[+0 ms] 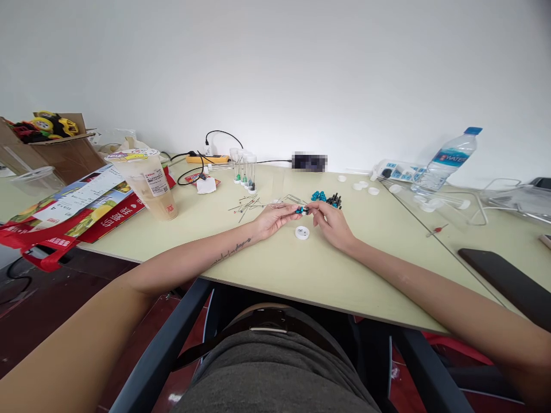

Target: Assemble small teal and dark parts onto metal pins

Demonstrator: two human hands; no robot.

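Observation:
My left hand [271, 221] pinches a small blue part [298, 210] between thumb and fingers. Close against it, my right hand [331, 223] is closed on a small black part [306, 211]; whether the two pieces are joined, I cannot tell. Just below the fingertips lies a round white cap [302, 232] with tiny dark bits inside. Behind my right hand are a pile of blue parts [318, 196] and a pile of black parts [334, 200]. Thin metal rods [246, 207] are scattered beyond my left wrist.
Clear tubes [244, 169] with coloured pieces inside stand at the back. A drink cup [148, 186] and a red bag [116, 221] are at left. Loose white caps [363, 185], a tilted water bottle [450, 160] and a black phone [503, 278] lie rightward.

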